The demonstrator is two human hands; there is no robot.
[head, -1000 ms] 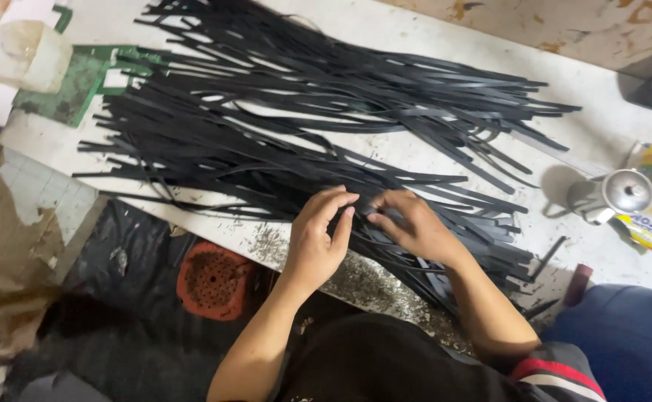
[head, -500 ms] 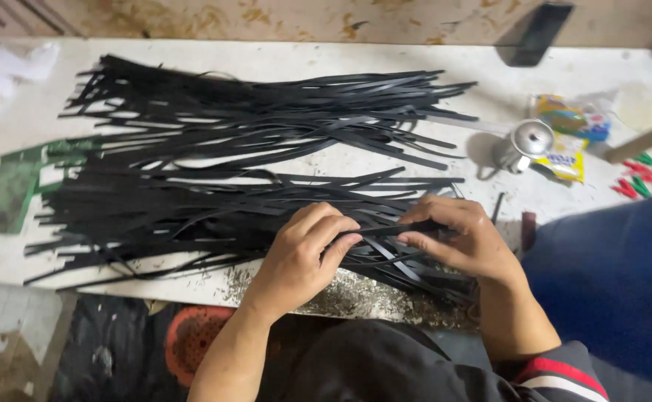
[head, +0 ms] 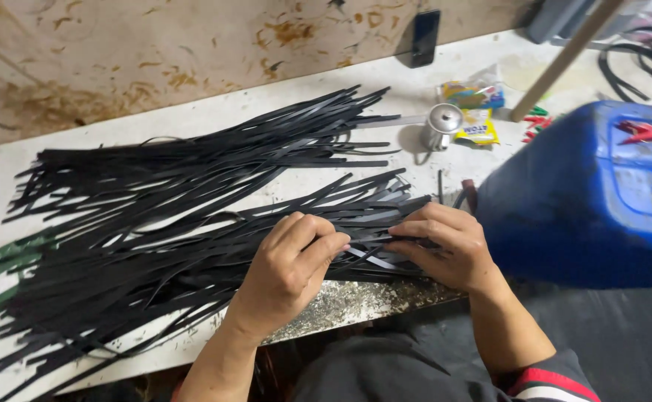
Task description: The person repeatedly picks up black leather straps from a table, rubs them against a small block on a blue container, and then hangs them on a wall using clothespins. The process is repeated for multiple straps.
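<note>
A big heap of long black flat strips (head: 170, 216) lies spread across a white worktable (head: 214, 112). My left hand (head: 289, 268) rests on the near part of the heap, fingers curled and pinching strips. Just to its right, my right hand (head: 445, 246) presses and grips the strip ends near the table's front edge. The two hands are a few centimetres apart, both on the same bundle.
A small metal cup (head: 442, 125) and colourful packets (head: 473, 95) sit at the back right. A blue plastic drum (head: 586, 193) with a red clip (head: 642, 132) stands at the right. A dark phone (head: 424, 37) leans on the stained wall. A wooden stick (head: 564, 59) slants nearby.
The view has swung right and upward, bringing the blue drum and wall into view. Both hands stay on the strips, fingers shifting slightly on the bundle.
</note>
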